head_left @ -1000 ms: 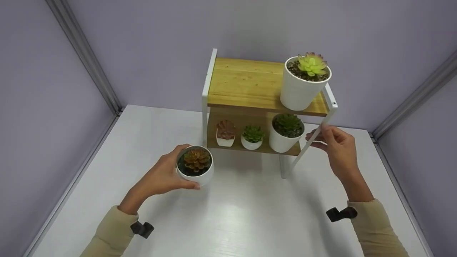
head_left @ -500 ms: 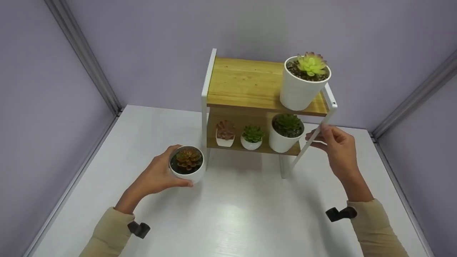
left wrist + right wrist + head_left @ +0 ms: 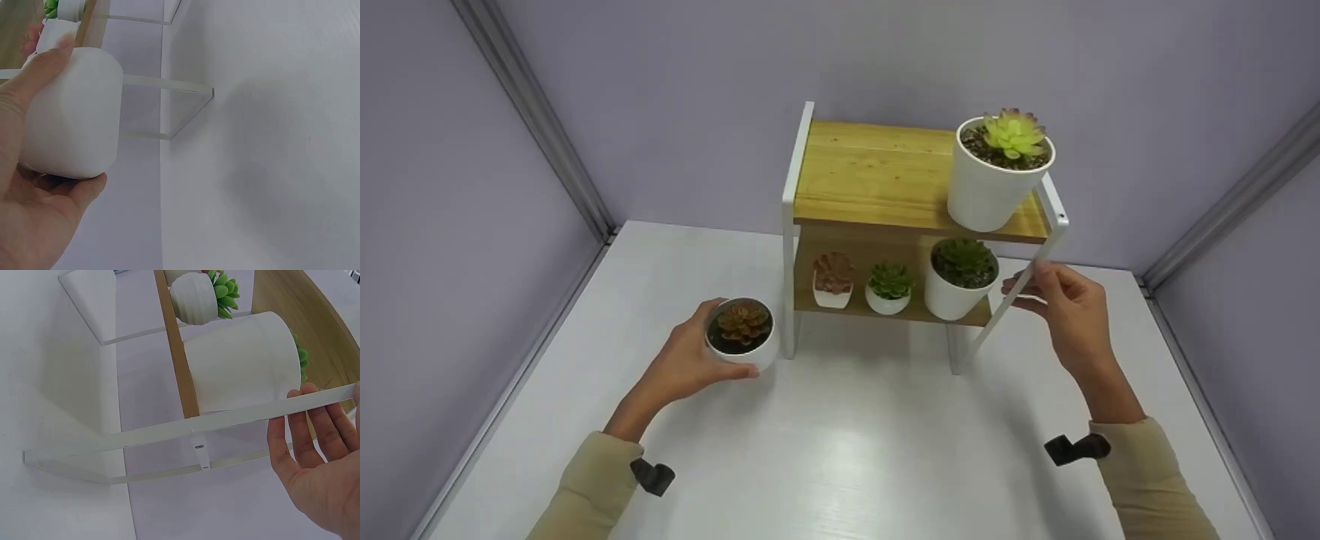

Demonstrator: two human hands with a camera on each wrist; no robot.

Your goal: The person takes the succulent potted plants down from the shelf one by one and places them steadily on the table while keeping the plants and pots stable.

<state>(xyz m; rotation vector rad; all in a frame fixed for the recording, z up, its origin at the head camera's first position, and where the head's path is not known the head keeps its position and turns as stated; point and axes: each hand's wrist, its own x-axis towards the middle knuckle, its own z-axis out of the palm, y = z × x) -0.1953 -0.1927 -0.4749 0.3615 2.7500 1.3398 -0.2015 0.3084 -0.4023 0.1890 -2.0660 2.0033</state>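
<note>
My left hand (image 3: 682,358) grips a round white pot (image 3: 761,355) with a reddish-brown succulent (image 3: 744,322), thumb and fingers on opposite sides. The pot is off the table, left of a two-tier plant shelf (image 3: 877,176). In the left wrist view, its smooth white wall (image 3: 76,112) hides the plant. My right hand (image 3: 1072,315) holds the shelf's right front white leg (image 3: 236,417) between thumb and fingers. On the lower tier stand a pink succulent (image 3: 834,274), a small green succulent (image 3: 890,281) and a larger potted green succulent (image 3: 964,264).
A tall white pot (image 3: 988,191) with a yellow-green succulent (image 3: 1015,135) stands at the right of the top tier. The shelf is on a white table (image 3: 840,450), enclosed by grey walls (image 3: 697,112) with metal corner posts.
My left hand has carried the reddish-brown succulent's pot leftward and slightly away from me, beyond the shelf's left leg. My right hand stays on the right leg.
</note>
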